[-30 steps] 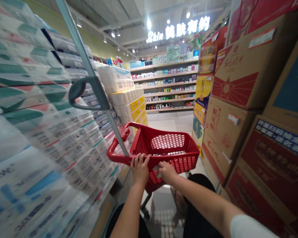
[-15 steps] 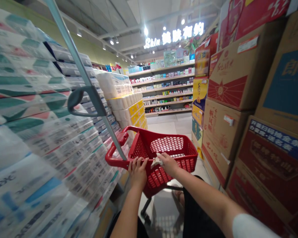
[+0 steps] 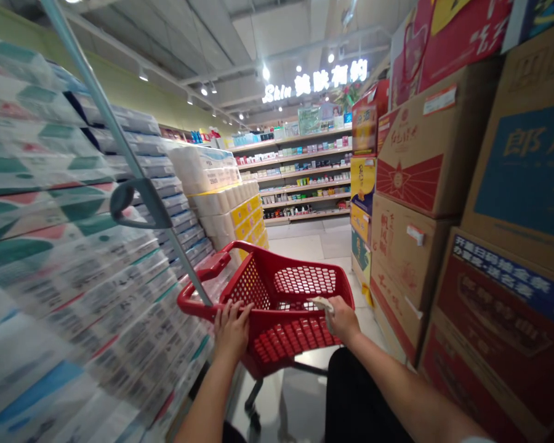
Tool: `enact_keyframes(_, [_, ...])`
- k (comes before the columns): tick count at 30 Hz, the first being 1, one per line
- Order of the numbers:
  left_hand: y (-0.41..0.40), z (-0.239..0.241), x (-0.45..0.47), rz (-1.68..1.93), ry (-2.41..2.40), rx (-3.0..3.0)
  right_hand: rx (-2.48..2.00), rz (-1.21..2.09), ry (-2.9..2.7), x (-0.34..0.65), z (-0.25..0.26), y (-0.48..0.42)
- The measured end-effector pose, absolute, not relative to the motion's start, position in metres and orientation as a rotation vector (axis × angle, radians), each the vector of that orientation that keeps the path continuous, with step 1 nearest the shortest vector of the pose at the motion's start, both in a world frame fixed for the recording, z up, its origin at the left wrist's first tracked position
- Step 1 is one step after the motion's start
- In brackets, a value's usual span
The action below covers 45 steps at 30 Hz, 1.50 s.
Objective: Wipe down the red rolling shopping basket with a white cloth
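Two hands rest on the near rim of a red basket cart (image 3: pixel 300 289) in the only view, the head camera looking down a shop aisle. As far as the picture tells, the cart is empty — its perforated floor shows bare through the mesh — so nothing has been loaded, and the work in hand looks to be at an early stage, with the cart merely steered between the stacks. It stands low in the middle of the aisle, tilted a little to the left, its grey pole handle (image 3: pixel 120 154) rising up and to the left past the camera. The left hand (image 3: pixel 231 329) lies on the near left corner of the rim, fingers spread and curled over the edge, forearm coming up from below. The right hand (image 3: pixel 344 320) sits on the near right part of the rim, fingers closed around a small crumpled scrap of paper (image 3: pixel 322 304) — what it is cannot be read — with the arm reaching in from the lower right. Wrapped packs of tissue (image 3: pixel 74 246) wall the left side, just beside the cart; brown and red cardboard boxes (image 3: pixel 425 184) are stacked on the right. Shelves of small goods (image 3: pixel 300 178) cross the far end under a lit sign (image 3: pixel 316 80).
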<state>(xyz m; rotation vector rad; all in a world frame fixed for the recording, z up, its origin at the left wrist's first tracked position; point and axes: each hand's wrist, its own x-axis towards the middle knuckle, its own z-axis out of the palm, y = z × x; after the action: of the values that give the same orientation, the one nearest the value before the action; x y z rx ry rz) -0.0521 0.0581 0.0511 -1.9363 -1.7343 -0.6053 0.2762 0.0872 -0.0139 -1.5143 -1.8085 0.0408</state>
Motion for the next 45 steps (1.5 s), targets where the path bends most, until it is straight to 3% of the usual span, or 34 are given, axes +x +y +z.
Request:
enact_keyframes(7, [0.063, 0.043, -0.011, -0.447, -1.726, -2.101, -1.264, -0.002, -1.798, 0.228, -0.029, 0.052])
enact_keyframes(10, [0.053, 0.023, 0.024, -0.517, -1.527, -2.368, -1.115, 0.181, -1.884, 0.219, -0.021, 0.039])
enact_keyframes(14, [0.036, 0.003, 0.048, -0.721, -1.629, -2.358, -0.940, 0.240, -1.906, 0.229, -0.016, 0.033])
enact_keyframes(27, [-0.013, 0.001, 0.033, -0.897, -1.634, -2.481, -0.815, 0.223, -2.232, 0.207, -0.019, -0.001])
enact_keyframes(33, [-0.023, -0.010, 0.014, -0.897, -1.673, -2.405, -1.191, 0.270, -2.034, 0.204, -0.002, 0.023])
enact_keyframes(38, [-0.025, -0.016, 0.011, -0.881, -1.708, -2.367, -0.925, 0.189, -2.265, 0.183, -0.011, 0.015])
enact_keyframes(45, [-0.029, -0.019, 0.011, -0.891, -1.665, -2.407, -1.030, 0.172, -2.230, 0.172, -0.010, 0.009])
